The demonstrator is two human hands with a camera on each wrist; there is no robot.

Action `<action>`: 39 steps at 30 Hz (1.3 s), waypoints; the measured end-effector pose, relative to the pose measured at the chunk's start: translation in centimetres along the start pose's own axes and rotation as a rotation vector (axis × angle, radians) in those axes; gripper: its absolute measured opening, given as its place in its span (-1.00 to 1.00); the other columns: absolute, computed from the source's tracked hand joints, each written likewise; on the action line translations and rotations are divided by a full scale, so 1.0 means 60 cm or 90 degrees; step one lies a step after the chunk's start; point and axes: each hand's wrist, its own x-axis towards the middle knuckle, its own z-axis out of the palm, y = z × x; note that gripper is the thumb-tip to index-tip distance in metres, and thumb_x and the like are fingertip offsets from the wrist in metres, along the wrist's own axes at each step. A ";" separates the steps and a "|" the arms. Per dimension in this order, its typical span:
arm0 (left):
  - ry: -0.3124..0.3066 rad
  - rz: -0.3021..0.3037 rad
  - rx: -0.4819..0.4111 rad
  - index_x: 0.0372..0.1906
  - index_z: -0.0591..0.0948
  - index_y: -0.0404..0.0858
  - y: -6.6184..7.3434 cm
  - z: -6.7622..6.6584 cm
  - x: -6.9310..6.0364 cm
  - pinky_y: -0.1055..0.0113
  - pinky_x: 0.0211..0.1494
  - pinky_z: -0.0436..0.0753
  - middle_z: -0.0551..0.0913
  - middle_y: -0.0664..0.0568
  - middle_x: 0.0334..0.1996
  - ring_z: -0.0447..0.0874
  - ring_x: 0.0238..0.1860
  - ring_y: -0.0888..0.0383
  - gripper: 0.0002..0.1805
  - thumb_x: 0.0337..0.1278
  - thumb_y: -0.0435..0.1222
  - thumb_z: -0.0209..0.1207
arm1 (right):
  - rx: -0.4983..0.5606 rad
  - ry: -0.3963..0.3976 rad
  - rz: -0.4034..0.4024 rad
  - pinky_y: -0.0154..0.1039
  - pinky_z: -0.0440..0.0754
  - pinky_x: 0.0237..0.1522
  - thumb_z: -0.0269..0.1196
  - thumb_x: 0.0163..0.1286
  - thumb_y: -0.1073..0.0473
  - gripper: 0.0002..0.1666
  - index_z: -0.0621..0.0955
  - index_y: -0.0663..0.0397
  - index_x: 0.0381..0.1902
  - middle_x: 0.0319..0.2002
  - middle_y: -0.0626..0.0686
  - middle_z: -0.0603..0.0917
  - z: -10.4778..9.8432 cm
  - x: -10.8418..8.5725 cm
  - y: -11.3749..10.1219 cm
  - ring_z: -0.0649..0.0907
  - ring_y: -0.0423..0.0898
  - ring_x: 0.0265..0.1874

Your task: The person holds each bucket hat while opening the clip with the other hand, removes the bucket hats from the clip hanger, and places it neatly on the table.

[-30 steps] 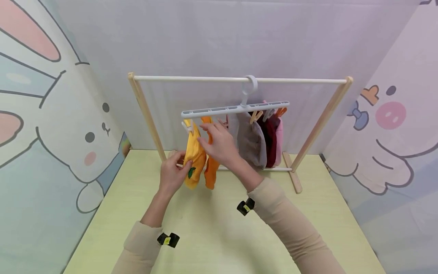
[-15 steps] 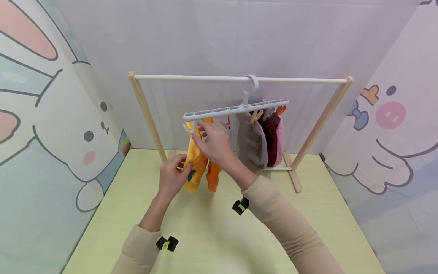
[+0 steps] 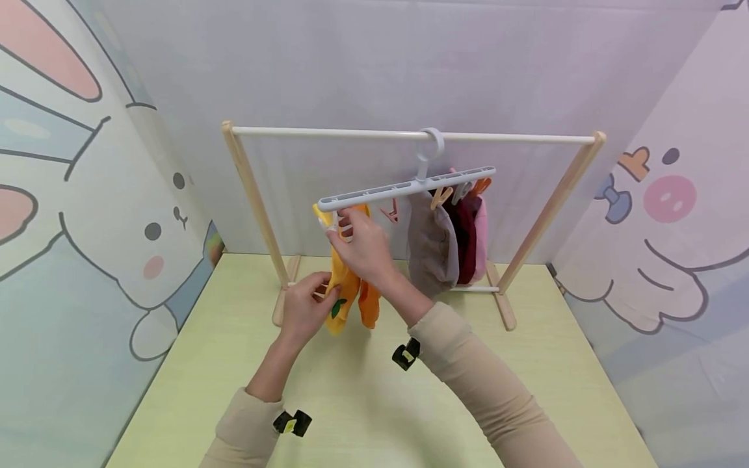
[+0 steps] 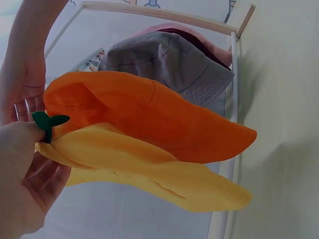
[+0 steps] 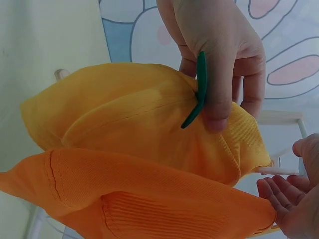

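In the head view, my left hand (image 3: 307, 309) pinches the yellow bucket hat (image 3: 345, 286) by its crown, beside the green leaf (image 4: 50, 122). The hat hangs from the left end of the pale hanger (image 3: 386, 192) by a white clothespin (image 3: 328, 223). My right hand (image 3: 365, 250) is at that clothespin. In the right wrist view, its thumb and fingers (image 5: 284, 194) stand apart, with the clothespin between them. Just right of the yellow hat hangs an orange bucket hat (image 4: 149, 109), partly behind my right hand in the head view.
The hanger hooks over the white rod of a wooden rack (image 3: 322, 133). On its right half hang a grey hat (image 3: 430, 240), a maroon hat (image 3: 465, 244) and a pink hat (image 3: 481, 240) from clothespins. A pink clothespin (image 3: 393, 211) hangs near the middle. Below is a pale yellow table (image 3: 363, 390).
My right hand has moved left and a little up to the white clothespin. The hanger's left end has swung toward me and slightly right, with the hats. My left hand has moved slightly right, still pinching.
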 end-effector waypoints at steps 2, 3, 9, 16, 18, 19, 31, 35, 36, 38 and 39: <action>-0.008 0.003 0.001 -0.26 0.65 -0.28 0.002 0.001 -0.001 0.46 -0.47 0.59 0.70 -0.03 -0.34 0.66 -0.45 0.14 -0.84 -0.02 -0.38 0.28 | 0.004 0.002 0.003 -0.32 0.61 -0.26 0.22 0.24 0.07 -0.59 0.50 0.13 -0.01 -0.19 0.03 0.63 0.001 0.001 0.000 0.69 -0.10 -0.32; -0.011 0.004 0.003 -0.27 0.65 -0.27 0.003 0.001 -0.002 0.46 -0.47 0.59 0.69 -0.03 -0.35 0.65 -0.44 0.15 -0.85 -0.02 -0.38 0.28 | 0.006 0.004 0.004 -0.33 0.61 -0.26 0.23 0.24 0.06 -0.60 0.50 0.13 -0.02 -0.20 0.03 0.63 0.002 0.001 0.000 0.68 -0.11 -0.33; -0.020 0.018 0.006 -0.29 0.65 -0.28 0.009 0.000 -0.006 0.45 -0.47 0.60 0.69 -0.02 -0.40 0.65 -0.44 0.15 -0.86 -0.04 -0.39 0.29 | 0.005 0.021 0.005 -0.39 0.59 -0.38 0.26 0.21 0.02 -0.60 0.49 0.13 -0.10 -0.29 0.03 0.61 0.005 0.001 -0.003 0.67 -0.12 -0.41; -0.032 0.049 0.015 -0.32 0.66 -0.27 0.012 0.000 -0.010 0.46 -0.48 0.59 0.69 -0.01 -0.41 0.66 -0.46 0.15 -0.86 -0.08 -0.40 0.31 | -0.071 0.054 0.034 -0.36 0.52 -0.47 0.25 0.19 -0.09 -0.58 0.48 0.09 -0.17 -0.36 -0.03 0.62 0.013 -0.003 -0.009 0.59 -0.20 -0.54; -0.035 0.054 0.018 -0.33 0.65 -0.27 0.014 0.001 -0.010 0.46 -0.48 0.59 0.69 -0.02 -0.41 0.66 -0.46 0.15 -0.86 -0.09 -0.40 0.31 | -0.090 0.063 0.038 -0.33 0.50 -0.48 0.25 0.18 -0.11 -0.57 0.48 0.09 -0.20 -0.38 -0.02 0.62 0.014 -0.003 -0.010 0.57 -0.18 -0.56; -0.037 0.055 0.018 -0.33 0.65 -0.27 0.014 0.001 -0.010 0.47 -0.48 0.59 0.69 -0.02 -0.41 0.66 -0.46 0.15 -0.87 -0.09 -0.40 0.31 | -0.095 0.067 0.040 -0.32 0.50 -0.48 0.25 0.18 -0.11 -0.57 0.48 0.10 -0.21 -0.38 -0.02 0.62 0.014 -0.004 -0.011 0.56 -0.17 -0.57; -0.058 0.050 0.022 -0.34 0.65 -0.28 0.015 0.001 -0.012 0.46 -0.48 0.59 0.70 -0.03 -0.41 0.66 -0.48 0.15 -0.87 -0.08 -0.40 0.31 | -0.157 0.062 0.039 -0.38 0.41 -0.64 0.23 0.20 -0.10 -0.64 0.52 0.09 -0.31 -0.47 -0.05 0.58 0.012 -0.006 -0.014 0.46 -0.20 -0.69; -0.055 0.044 0.013 -0.33 0.66 -0.28 0.013 -0.001 -0.013 0.46 -0.48 0.59 0.70 -0.02 -0.40 0.66 -0.47 0.16 -0.87 -0.08 -0.40 0.31 | -0.163 0.063 0.026 -0.38 0.38 -0.65 0.21 0.22 -0.09 -0.67 0.51 0.07 -0.37 -0.50 -0.06 0.54 0.011 -0.006 -0.014 0.43 -0.20 -0.70; -0.054 0.043 0.010 -0.33 0.66 -0.28 0.012 -0.001 -0.013 0.47 -0.47 0.59 0.70 -0.02 -0.40 0.66 -0.47 0.16 -0.87 -0.08 -0.39 0.31 | -0.163 0.064 0.022 -0.38 0.37 -0.65 0.21 0.22 -0.08 -0.67 0.50 0.07 -0.38 -0.51 -0.06 0.53 0.011 -0.006 -0.014 0.42 -0.20 -0.70; -0.049 0.040 0.003 -0.32 0.66 -0.28 0.011 -0.001 -0.013 0.47 -0.47 0.58 0.70 -0.02 -0.40 0.66 -0.47 0.16 -0.86 -0.08 -0.40 0.31 | -0.160 0.066 0.016 -0.37 0.37 -0.65 0.21 0.22 -0.07 -0.68 0.49 0.07 -0.38 -0.52 -0.06 0.53 0.011 -0.007 -0.013 0.42 -0.20 -0.70; -0.045 0.039 0.000 -0.32 0.66 -0.28 0.011 -0.002 -0.013 0.48 -0.48 0.58 0.71 -0.02 -0.40 0.66 -0.47 0.17 -0.87 -0.07 -0.40 0.30 | -0.159 0.067 0.013 -0.37 0.37 -0.64 0.20 0.23 -0.06 -0.69 0.48 0.07 -0.38 -0.52 -0.06 0.53 0.011 -0.007 -0.012 0.43 -0.20 -0.69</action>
